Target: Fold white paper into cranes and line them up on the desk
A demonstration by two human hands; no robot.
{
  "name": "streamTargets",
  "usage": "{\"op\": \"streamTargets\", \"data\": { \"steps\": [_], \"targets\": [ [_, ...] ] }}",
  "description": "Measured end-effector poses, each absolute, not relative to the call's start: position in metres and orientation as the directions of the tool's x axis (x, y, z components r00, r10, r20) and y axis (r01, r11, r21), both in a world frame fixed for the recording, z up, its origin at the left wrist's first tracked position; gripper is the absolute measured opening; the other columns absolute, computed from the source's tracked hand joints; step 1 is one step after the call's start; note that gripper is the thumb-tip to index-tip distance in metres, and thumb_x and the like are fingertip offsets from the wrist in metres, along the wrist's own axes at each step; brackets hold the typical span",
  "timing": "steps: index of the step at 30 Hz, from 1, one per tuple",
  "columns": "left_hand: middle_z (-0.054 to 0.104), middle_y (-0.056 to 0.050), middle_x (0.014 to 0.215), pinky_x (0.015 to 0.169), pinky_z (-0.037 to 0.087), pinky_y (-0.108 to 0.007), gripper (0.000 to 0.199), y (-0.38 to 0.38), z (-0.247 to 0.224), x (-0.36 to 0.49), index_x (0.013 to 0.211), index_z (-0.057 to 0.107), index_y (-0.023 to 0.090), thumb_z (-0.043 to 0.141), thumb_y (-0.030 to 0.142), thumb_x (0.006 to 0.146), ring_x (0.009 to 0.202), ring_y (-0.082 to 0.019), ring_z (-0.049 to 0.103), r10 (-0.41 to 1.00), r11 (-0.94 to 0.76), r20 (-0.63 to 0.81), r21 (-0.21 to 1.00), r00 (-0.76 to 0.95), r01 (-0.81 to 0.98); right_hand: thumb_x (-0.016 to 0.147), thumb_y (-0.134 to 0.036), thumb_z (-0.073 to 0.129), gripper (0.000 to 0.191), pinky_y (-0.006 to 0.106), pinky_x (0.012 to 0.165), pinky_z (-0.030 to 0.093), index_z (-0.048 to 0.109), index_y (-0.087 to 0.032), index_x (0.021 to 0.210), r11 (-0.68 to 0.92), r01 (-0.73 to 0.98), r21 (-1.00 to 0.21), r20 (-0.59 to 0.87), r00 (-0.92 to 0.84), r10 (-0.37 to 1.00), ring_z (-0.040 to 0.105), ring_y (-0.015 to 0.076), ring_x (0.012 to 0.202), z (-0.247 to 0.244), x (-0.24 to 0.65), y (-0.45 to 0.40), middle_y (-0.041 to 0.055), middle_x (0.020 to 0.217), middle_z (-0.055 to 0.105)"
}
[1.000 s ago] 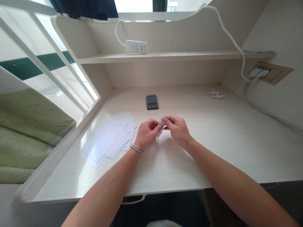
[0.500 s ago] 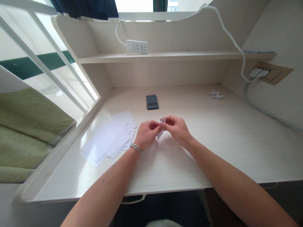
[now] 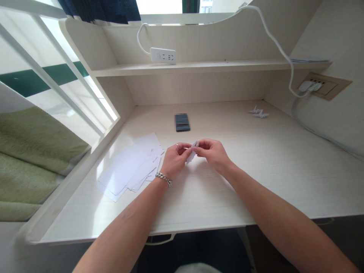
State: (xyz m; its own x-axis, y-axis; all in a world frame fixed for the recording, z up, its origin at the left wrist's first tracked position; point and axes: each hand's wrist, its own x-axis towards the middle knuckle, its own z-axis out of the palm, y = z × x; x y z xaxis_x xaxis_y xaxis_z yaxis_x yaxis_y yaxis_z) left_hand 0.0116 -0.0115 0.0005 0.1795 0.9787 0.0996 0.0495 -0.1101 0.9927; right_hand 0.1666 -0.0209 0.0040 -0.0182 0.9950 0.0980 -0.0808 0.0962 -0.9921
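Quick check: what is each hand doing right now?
Left hand: grip closed on the small folded paper piece.
Right hand: grip closed on the same paper piece.

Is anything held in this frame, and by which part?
Yes: a small folded white paper, pinched near its upper end between the fingertips of the left hand and right hand, above the desk.

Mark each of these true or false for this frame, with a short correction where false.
1. Both hands hold one small folded paper between them. True: left hand and right hand pinch it above the desk.
2. The phone lies on the upper shelf. False: it lies on the desk, beyond the hands.
3. Loose white sheets lie beside the left hand. True.
4. The power strip sits on the desk. False: it sits on the shelf.
5. Folded paper cranes sit at the far right. True.
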Motion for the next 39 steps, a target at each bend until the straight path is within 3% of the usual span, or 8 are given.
{"op": "streamTargets", "data": {
  "steps": [7,11,14,19,24,30,35,39],
  "targets": [
    [0.071,-0.007,0.078,0.067,0.055,-0.030,0.033,-0.013,0.006,0.008,0.093,0.065,0.012,0.080,0.025,0.066,0.069,-0.015,0.066,0.979,-0.088,0.090,0.996,0.184,-0.017,0.063,-0.029,0.079,0.034,0.032,0.067,0.054,0.064,-0.017,0.091,0.075,-0.136,-0.988,0.066,0.065,0.996,0.064,0.0162,0.070,0.008,0.166,-0.022,0.0013,0.072,0.067],
    [0.071,-0.004,0.080,0.067,0.053,-0.026,0.035,-0.010,0.009,0.005,0.099,0.064,0.014,0.077,0.020,0.067,0.071,-0.014,0.065,0.985,-0.161,0.162,0.987,0.053,-0.028,0.065,-0.024,0.075,0.030,0.030,0.064,0.052,0.065,-0.017,0.092,0.068,0.003,-0.998,0.068,-0.085,0.994,0.063,0.0154,0.069,0.007,0.168,-0.023,0.0022,0.077,0.067],
    [0.070,-0.004,0.074,0.067,0.053,-0.028,0.039,-0.011,0.010,0.005,0.101,0.063,0.013,0.077,0.019,0.065,0.069,-0.015,0.066,0.985,-0.140,0.142,0.990,0.096,-0.033,0.070,-0.032,0.073,0.023,0.028,0.061,0.049,0.068,-0.016,0.087,0.090,0.120,-0.989,0.065,-0.198,0.978,0.062,0.0160,0.070,0.004,0.169,-0.023,0.0043,0.077,0.068],
    [0.070,-0.003,0.068,0.064,0.053,-0.028,0.034,-0.012,0.013,0.005,0.093,0.067,0.012,0.080,0.022,0.063,0.063,-0.015,0.066,0.980,-0.137,0.140,0.990,0.143,-0.031,0.076,-0.042,0.068,0.026,0.028,0.058,0.044,0.067,-0.016,0.074,0.147,0.167,-0.975,0.120,-0.164,0.979,0.059,0.0154,0.063,0.000,0.169,-0.024,0.0051,0.069,0.068],
    [0.069,-0.002,0.062,0.063,0.053,-0.028,0.031,-0.014,0.016,0.007,0.094,0.067,0.012,0.077,0.026,0.069,0.059,-0.014,0.064,0.983,-0.182,0.183,0.983,0.032,-0.032,0.077,-0.036,0.066,0.020,0.028,0.059,0.045,0.065,-0.016,0.074,0.096,0.142,-0.985,0.065,-0.209,0.976,0.062,0.0163,0.063,0.000,0.166,-0.024,0.0044,0.068,0.068],
    [0.072,-0.005,0.072,0.066,0.055,-0.030,0.041,-0.009,0.013,0.006,0.104,0.064,0.012,0.077,0.031,0.070,0.065,-0.016,0.067,0.973,-0.229,0.224,0.968,-0.054,-0.104,0.074,-0.033,0.069,0.018,0.030,0.060,0.046,0.064,-0.016,0.072,0.023,0.015,-1.000,0.019,-0.234,0.972,0.061,0.0159,0.060,0.009,0.164,-0.027,0.0035,0.065,0.067],
    [0.070,-0.004,0.072,0.066,0.054,-0.028,0.037,-0.001,0.014,-0.004,0.096,0.064,0.013,0.079,0.034,0.069,0.065,-0.014,0.066,0.956,-0.237,0.203,0.959,-0.213,-0.152,0.071,-0.037,0.073,0.023,0.030,0.062,0.045,0.068,-0.015,0.073,-0.016,-0.048,-0.999,-0.010,-0.125,0.992,0.061,0.0154,0.064,0.013,0.163,-0.028,0.0046,0.069,0.068],
    [0.070,-0.006,0.075,0.065,0.054,-0.028,0.033,-0.007,0.008,0.003,0.084,0.065,0.013,0.082,0.034,0.065,0.068,-0.016,0.066,0.981,-0.183,0.188,0.979,0.047,-0.095,0.067,-0.041,0.077,0.030,0.030,0.064,0.046,0.074,-0.016,0.082,0.001,-0.117,-0.993,-0.005,0.045,0.999,0.060,0.0153,0.070,0.013,0.163,-0.027,0.0055,0.077,0.071]
  ]
}}
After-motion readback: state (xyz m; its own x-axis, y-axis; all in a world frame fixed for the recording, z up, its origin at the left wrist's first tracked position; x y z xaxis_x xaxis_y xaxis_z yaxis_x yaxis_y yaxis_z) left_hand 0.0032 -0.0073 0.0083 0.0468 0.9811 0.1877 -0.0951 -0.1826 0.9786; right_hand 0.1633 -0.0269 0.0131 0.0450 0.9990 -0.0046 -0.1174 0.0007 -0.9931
